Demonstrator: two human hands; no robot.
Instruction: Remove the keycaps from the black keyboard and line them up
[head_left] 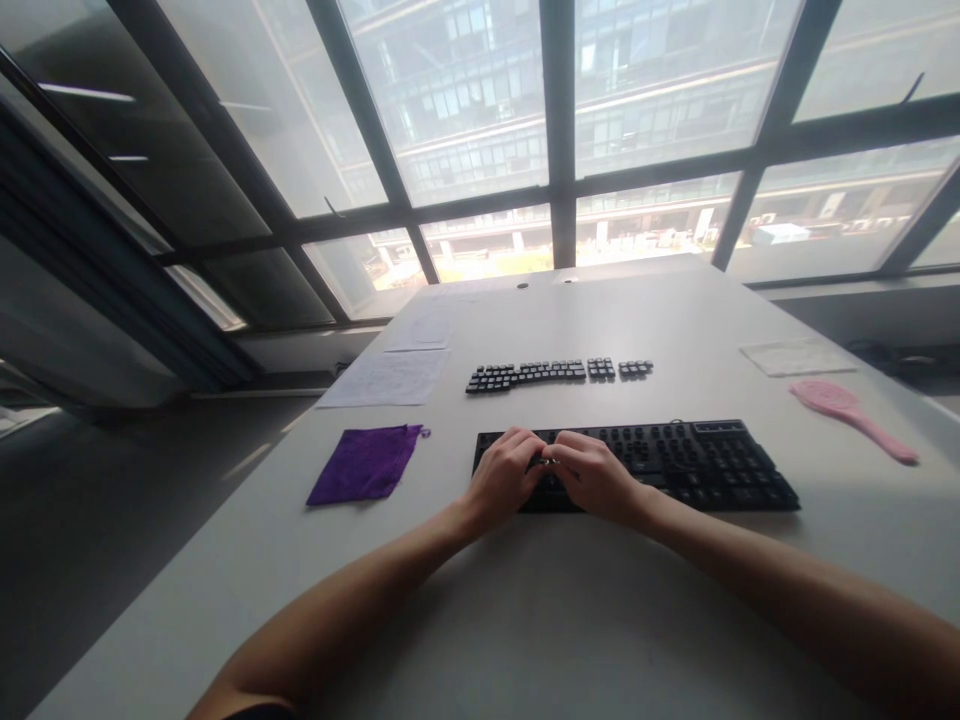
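Note:
A black keyboard (720, 465) lies lengthwise before me, and many positions on its left and middle part look bare of keycaps. Over its left half my left hand (510, 465) and my right hand (592, 475) meet, fingertips together. Both hands are closed in a pinch. A small shiny bit shows between the fingertips, too small to name. Behind the keyboard, loose black keycaps (551, 372) stand in rows, grouped in several blocks. The hands cover part of the keyboard's left side.
A purple cloth pouch (364, 465) lies left of the keyboard. Printed paper sheets (386, 378) are behind it. At the right are a pink hairbrush (847, 412) and a flat, pale packet (796, 358). The white table (420, 620) reaches towards large windows.

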